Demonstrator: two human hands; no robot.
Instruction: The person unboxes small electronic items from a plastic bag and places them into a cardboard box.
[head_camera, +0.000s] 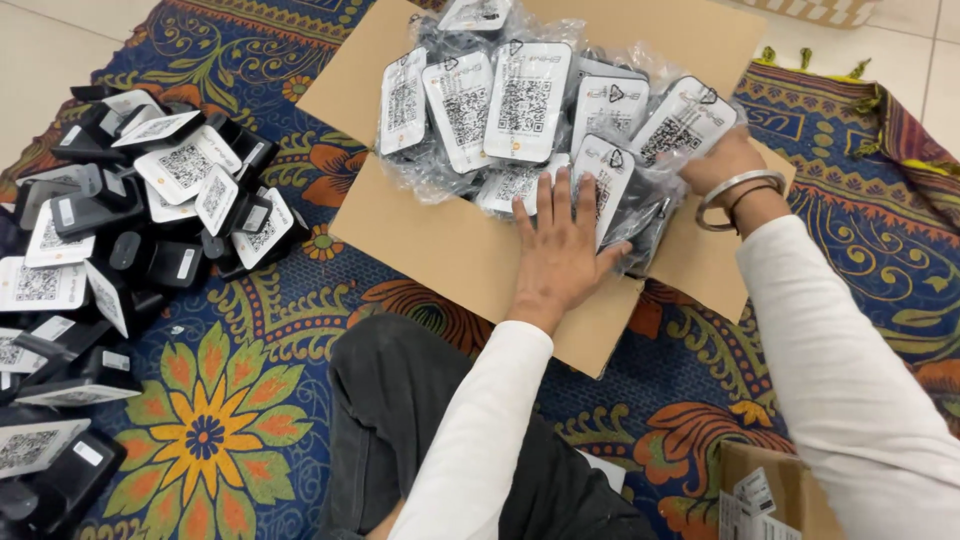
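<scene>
Directly ahead of the left hand (560, 250), a clear plastic bag of bagged black devices (540, 110) is lying on a flattened cardboard sheet (440, 250). That hand is resting palm down, fingers spread and extended, with its fingertips (545, 190) pressing the near edge of the bundle; it is clamping nothing. The right hand (715, 160) is reaching in from the far right side, mostly hidden behind the packets, so I cannot tell whether it is closing on one. A metal bangle (738, 195) is sitting on that wrist.

The bundle's long axis is running crosswise to the left forearm, from the left hand's far left over to the right hand. The individual packets are standing roughly along the fingers' direction, white labelled faces up, fanning outward away from both hands.

Both hands are touching the bundle; the left is lying nearer its middle. Well to the left hand's left, a loose heap of like devices (130, 230) is lying on a patterned rug (230, 400).
</scene>
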